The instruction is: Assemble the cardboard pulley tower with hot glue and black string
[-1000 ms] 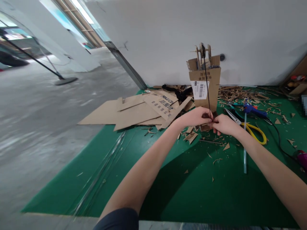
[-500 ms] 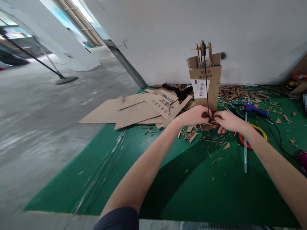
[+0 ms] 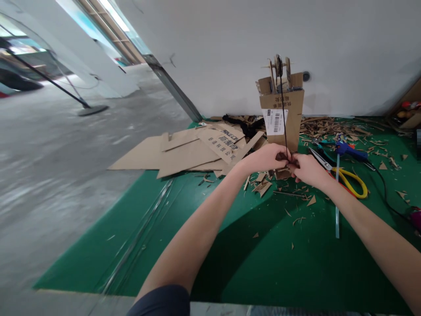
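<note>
Pinching a black string (image 3: pixel 283 118) at the foot of the cardboard tower (image 3: pixel 289 125).
Left hand (image 3: pixel 268 159) and right hand (image 3: pixel 307 169) meet there, fingertips closed on the string, which runs up the tower's front.

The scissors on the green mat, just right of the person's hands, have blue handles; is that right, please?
Not quite: the head view shows the scissors have yellow handles, not blue. They do lie on the green mat just right of the right hand.
</note>
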The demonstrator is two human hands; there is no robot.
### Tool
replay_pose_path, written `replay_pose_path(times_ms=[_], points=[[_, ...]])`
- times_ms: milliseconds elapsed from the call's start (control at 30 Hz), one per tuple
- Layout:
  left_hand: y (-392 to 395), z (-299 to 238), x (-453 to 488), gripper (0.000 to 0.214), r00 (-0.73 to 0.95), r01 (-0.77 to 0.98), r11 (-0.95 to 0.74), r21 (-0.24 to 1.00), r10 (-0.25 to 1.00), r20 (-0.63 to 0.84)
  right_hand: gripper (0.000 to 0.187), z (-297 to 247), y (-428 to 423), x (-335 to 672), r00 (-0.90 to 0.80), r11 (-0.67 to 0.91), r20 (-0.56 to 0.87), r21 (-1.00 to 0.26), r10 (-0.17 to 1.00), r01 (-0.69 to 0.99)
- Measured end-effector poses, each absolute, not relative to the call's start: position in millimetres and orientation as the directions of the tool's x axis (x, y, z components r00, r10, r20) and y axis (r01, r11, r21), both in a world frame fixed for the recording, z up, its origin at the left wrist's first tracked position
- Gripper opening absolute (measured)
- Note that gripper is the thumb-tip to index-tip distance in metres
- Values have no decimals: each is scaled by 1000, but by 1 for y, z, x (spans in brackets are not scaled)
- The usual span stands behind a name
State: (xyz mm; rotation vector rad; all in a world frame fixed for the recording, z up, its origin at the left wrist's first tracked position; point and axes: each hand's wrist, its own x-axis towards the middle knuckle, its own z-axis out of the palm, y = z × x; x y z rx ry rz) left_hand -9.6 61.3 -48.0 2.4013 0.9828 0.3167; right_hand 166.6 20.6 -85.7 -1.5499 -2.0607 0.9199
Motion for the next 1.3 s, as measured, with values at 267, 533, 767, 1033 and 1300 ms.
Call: replay_pose_path(times_ms=[267, 533, 767, 1033, 1300], points=[[65, -51, -11, 27, 708, 568, -456, 685, 696, -123, 10, -84, 16, 163, -259, 259, 70, -494, 963, 830], [62, -48, -7, 15, 667, 621, -378, 687, 715, -209, 11, -85, 15, 162, -242, 259, 98, -468, 965, 845], [67, -53, -10, 15, 695, 632, -520, 574, 709, -123, 12, -83, 15, 163, -247, 247, 60, -460, 967, 853], [58, -45, -9, 11, 627, 697, -544, 468, 779, -27, 19, -81, 18, 168, -283, 269, -1, -312, 959, 911], [58, -48, -7, 18, 628, 548, -509, 664, 775, 76, 26, -74, 16, 172, -299, 279, -67, -211, 952, 937]])
